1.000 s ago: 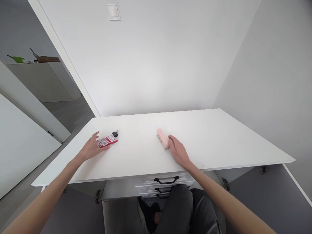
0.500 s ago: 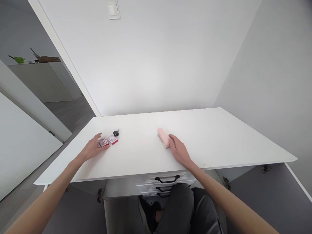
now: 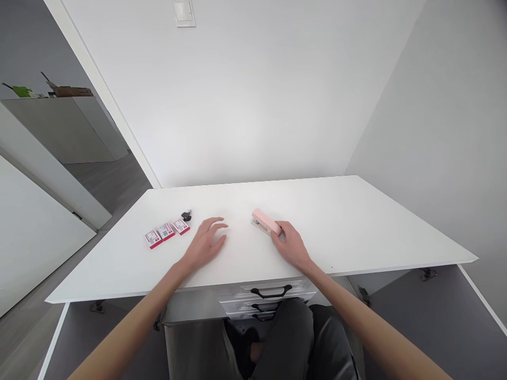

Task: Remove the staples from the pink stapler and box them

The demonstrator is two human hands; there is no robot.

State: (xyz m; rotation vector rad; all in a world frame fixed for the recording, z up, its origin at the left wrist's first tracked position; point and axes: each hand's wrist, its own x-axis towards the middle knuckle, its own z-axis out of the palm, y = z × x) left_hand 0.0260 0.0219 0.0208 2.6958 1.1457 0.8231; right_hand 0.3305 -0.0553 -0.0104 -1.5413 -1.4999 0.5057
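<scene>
A pink stapler (image 3: 264, 219) lies slanted at the middle of the white tabletop (image 3: 325, 221). My right hand (image 3: 292, 244) is closed on its near end, thumb on one side and fingers on the other. Left of the stapler, my left hand (image 3: 206, 243) hovers over or rests on the table with its fingers apart and nothing in them. Farther left sit three small red-and-white boxes in a slanted row: a left box (image 3: 152, 238), a middle box (image 3: 166, 231) and a right box (image 3: 181, 226). Beside the right box is a small black object (image 3: 186, 215), too small to make out.
Under the tabletop are drawers with black handles (image 3: 271, 291) and open cabinet doors, including the right door (image 3: 431, 322). My legs (image 3: 293, 338) are below the front edge. A wall with a light switch (image 3: 184, 11) rises behind; a doorway is at left.
My left hand has moved right, away from the small boxes, towards the stapler. My right hand has closed on the stapler, which has turned so its far end points more to the left.
</scene>
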